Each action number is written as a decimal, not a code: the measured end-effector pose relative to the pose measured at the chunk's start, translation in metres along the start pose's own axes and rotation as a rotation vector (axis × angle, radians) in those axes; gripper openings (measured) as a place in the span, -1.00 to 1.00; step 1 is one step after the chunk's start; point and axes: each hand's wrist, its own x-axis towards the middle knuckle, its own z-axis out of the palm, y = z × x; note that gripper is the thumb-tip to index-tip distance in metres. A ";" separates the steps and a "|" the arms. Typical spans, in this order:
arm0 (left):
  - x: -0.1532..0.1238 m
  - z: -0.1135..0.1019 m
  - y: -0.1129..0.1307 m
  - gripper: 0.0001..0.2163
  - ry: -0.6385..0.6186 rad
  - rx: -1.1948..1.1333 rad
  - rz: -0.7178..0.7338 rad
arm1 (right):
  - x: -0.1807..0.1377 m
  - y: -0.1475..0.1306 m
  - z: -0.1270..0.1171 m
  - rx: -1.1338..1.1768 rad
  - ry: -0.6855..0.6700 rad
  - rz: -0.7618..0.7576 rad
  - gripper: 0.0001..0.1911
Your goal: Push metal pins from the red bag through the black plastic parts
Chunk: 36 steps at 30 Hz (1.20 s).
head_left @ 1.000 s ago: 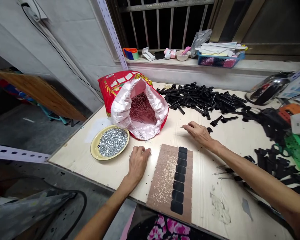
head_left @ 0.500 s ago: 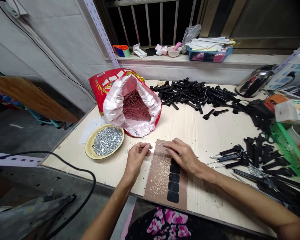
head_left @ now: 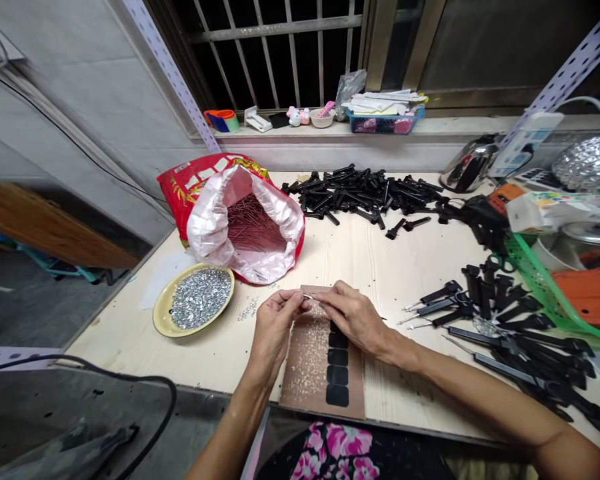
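Note:
My left hand [head_left: 276, 321] is closed in a pinch above the far end of a brown board [head_left: 305, 393]. My right hand [head_left: 357, 317] pinches a thin silvery metal piece [head_left: 309, 296], whose end meets the left fingertips. What else the left fingers hold is too small to make out. Tiny pale bits [head_left: 307, 360] are scattered over the board under my hands. A row of black rounded squares [head_left: 337, 377] runs along the board, partly covered by my right hand. Left of my left hand, several small rings [head_left: 249, 309] lie loose on the table.
A yellow dish [head_left: 163, 323] of metal washers stands left, beside a red bag [head_left: 180, 193] of thin reddish-brown rods. Black plastic parts [head_left: 365, 190] are heaped at the back. Black-handled tools [head_left: 485, 300] and a green basket [head_left: 527, 267] are on the right.
My hands have come together: the right hand's metal piece now meets the left fingertips, where there was a gap before. The camera view has turned slightly right.

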 end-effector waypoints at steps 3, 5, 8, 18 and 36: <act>-0.002 -0.001 0.001 -0.82 -0.008 0.117 0.064 | -0.001 -0.001 -0.001 -0.034 0.006 -0.001 -0.70; -0.003 -0.002 0.001 -0.83 0.005 0.225 0.122 | -0.002 -0.003 -0.002 -0.050 -0.004 0.012 -0.69; -0.004 -0.004 0.001 -0.82 0.009 0.325 0.158 | -0.003 -0.004 -0.004 -0.070 -0.021 0.034 -0.71; 0.007 -0.009 -0.005 -0.78 -0.123 0.388 0.054 | -0.010 0.007 -0.003 -0.018 -0.050 0.145 -0.85; 0.011 -0.002 -0.021 -0.78 -0.121 0.483 0.061 | -0.011 0.021 0.001 0.258 -0.051 0.287 -0.85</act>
